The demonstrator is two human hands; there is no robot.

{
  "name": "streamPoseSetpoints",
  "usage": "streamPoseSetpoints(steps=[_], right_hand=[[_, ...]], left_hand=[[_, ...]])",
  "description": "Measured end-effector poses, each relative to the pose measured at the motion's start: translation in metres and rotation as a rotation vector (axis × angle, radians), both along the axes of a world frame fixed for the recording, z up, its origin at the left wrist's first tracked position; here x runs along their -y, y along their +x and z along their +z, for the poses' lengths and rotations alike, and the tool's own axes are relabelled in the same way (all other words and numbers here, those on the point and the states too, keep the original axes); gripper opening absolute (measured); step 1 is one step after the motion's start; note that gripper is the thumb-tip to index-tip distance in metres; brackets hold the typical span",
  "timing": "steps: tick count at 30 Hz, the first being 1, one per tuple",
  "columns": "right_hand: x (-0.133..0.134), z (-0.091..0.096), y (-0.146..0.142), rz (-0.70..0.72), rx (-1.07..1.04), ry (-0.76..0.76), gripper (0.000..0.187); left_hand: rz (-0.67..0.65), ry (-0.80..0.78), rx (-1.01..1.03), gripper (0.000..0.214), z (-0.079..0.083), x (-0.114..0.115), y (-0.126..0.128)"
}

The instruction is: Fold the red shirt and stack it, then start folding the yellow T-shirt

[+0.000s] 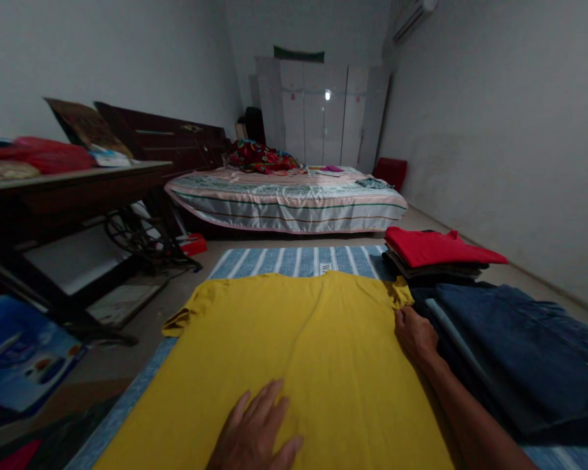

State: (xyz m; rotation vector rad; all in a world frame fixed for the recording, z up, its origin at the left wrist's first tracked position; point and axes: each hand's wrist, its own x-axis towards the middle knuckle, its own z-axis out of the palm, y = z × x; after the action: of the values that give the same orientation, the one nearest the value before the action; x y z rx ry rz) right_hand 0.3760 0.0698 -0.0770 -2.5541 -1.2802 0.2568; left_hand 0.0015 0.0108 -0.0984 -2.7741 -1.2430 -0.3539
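Observation:
A yellow T-shirt (284, 326) lies spread out over a blue-and-white striped cloth (269, 260), its neckline toward the bed. My left hand (257, 427) rests with fingers spread on the shirt's lower middle. At the shirt's right edge, just below the sleeve, my right hand (416, 331) is closed on the fabric. The right sleeve is bunched beside those fingers, while the left sleeve hangs out loosely to the side. A faint crease runs down from the neckline.
Right of the shirt are stacked folded jeans (514, 339) and a pile topped by a red garment (436, 247). A sewing table (73, 179) and a blue box (24, 352) stand left. Behind are a bed (294, 202) and a white wardrobe (313, 114).

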Motion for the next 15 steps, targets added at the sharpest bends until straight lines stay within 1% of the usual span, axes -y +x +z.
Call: streamPoseSetpoints(steps=[1, 2, 4, 5, 7, 9, 12, 15], right_hand=[[0.001, -0.001, -0.001, -0.002, 0.002, 0.006, 0.044], [0.001, -0.002, -0.002, -0.001, 0.006, 0.008, 0.047], [0.002, -0.004, -0.003, 0.016, 0.028, 0.005, 0.047], [0.003, -0.006, -0.003, 0.030, 0.048, 0.004, 0.044], [0.003, -0.011, -0.002, 0.052, 0.101, 0.003, 0.036], [0.003, -0.015, 0.001, 0.065, 0.142, 0.003, 0.033], [0.003, -0.020, 0.004, 0.067, 0.153, -0.003, 0.033], [0.002, -0.020, 0.005, 0.049, 0.131, 0.010, 0.032]], left_hand=[[0.063, 0.004, 0.036, 0.038, 0.010, -0.015, 0.008], [0.086, -0.005, 0.056, 0.037, 0.019, -0.032, 0.018], [0.136, -0.091, 0.022, 0.042, 0.034, -0.064, 0.041], [0.163, -0.138, 0.004, 0.046, 0.038, -0.079, 0.053], [0.172, -0.243, -0.052, 0.053, 0.038, -0.100, 0.071], [0.163, -0.304, -0.086, 0.059, 0.032, -0.109, 0.081], [0.164, -0.334, -0.098, 0.063, 0.023, -0.109, 0.083], [0.190, -0.342, -0.104, 0.064, 0.024, -0.109, 0.085]])
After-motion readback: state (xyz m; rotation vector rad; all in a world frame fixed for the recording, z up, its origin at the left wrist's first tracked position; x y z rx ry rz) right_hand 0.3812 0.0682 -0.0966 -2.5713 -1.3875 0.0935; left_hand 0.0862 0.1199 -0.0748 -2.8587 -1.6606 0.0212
